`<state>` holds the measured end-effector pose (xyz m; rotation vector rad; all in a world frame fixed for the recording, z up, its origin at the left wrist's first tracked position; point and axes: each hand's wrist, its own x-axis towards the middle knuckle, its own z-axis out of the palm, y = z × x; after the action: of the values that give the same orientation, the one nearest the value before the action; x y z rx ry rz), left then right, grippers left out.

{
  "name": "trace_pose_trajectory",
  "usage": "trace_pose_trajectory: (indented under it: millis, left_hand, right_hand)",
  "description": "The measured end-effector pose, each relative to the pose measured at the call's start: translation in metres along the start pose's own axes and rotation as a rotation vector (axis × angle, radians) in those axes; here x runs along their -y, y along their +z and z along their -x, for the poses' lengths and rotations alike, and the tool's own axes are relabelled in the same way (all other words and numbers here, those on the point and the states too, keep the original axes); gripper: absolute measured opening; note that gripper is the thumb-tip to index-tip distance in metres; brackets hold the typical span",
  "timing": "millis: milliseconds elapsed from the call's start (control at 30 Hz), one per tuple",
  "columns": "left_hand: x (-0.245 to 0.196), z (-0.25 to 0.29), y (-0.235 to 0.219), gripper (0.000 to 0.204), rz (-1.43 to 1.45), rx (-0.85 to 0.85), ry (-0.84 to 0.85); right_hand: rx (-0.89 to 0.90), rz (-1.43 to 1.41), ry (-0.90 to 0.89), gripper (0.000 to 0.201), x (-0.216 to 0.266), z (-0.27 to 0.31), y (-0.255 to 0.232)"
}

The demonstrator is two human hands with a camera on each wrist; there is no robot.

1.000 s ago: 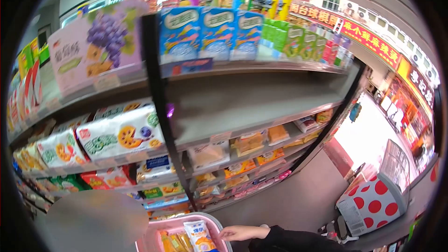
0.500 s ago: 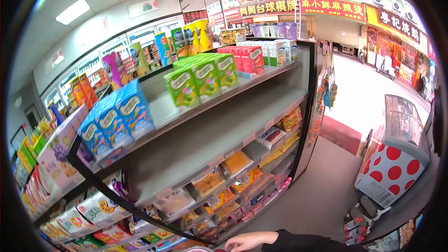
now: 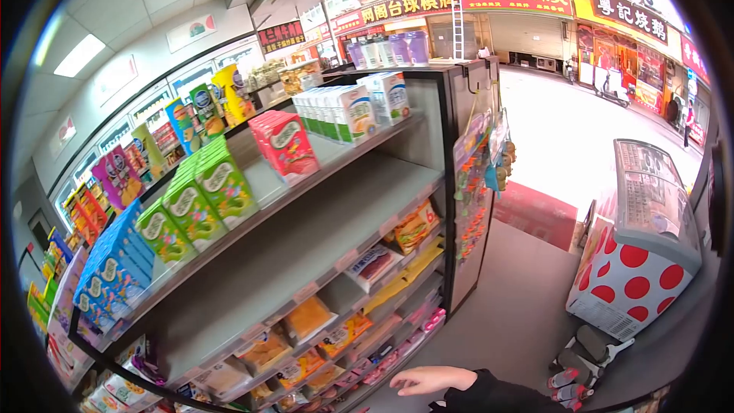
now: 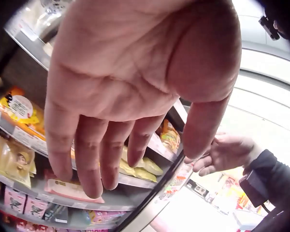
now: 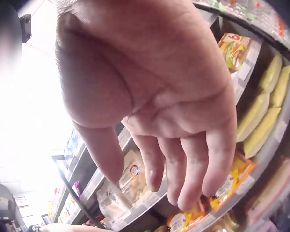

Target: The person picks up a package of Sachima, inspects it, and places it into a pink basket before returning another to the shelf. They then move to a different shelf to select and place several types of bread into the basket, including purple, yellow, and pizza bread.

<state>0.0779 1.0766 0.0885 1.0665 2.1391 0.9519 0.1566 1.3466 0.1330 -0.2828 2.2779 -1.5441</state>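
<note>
My right hand (image 3: pixel 434 380) hangs low in the head view, in front of the snack shelf (image 3: pixel 321 291). In the right wrist view its fingers are loosely extended with nothing in them. Behind those fingers lie orange bread packets and yellow packs (image 5: pixel 261 111). The left hand (image 4: pixel 135 63) fills the left wrist view, palm showing, fingers loose and holding nothing. Beyond it are a yellow packet (image 4: pixel 20 107) and pale bread bags (image 4: pixel 13 159) on the shelf. Out of the head view, the left hand cannot be seen there.
Green drink cartons (image 3: pixel 183 199), red cartons (image 3: pixel 283 145) and white cartons (image 3: pixel 336 113) line the top shelf. To the right stands a red-dotted freezer (image 3: pixel 634 283), with bottles (image 3: pixel 569 390) on the floor near it. A doorway opens onto a street. Small goods (image 3: pixel 472 183) hang from the shelf's end.
The head view has swung right and up along the shelf, towards the doorway. The pink basket with packaged snacks has left the view. My right hand, beside the basket before, now appears farther right.
</note>
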Motion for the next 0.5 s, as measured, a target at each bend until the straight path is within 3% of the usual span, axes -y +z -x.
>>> trace_pose_trajectory:
  millis: [67, 267, 333, 500]
  left_hand:
    - [-0.013, -0.023, 0.002, 0.044, 0.026, 0.132, -0.092]
    - [-0.024, -0.098, 0.008, 0.056, 0.048, 0.355, 0.027]
    - [-0.031, -0.123, 0.006, 0.051, -0.031, 0.430, 0.161]
    - [-0.066, -0.161, -0.015, 0.054, -0.105, 0.488, 0.252]
  right_hand:
    - [-0.149, -0.091, -0.005, 0.039, -0.013, 0.023, -0.007]
    - [-0.335, -0.184, 0.116, 0.039, -0.035, 0.072, -0.014]
    - [-0.426, -0.225, 0.140, 0.039, -0.037, 0.083, -0.017]
    - [-0.656, -0.273, 0.166, 0.032, -0.042, 0.090, -0.029]
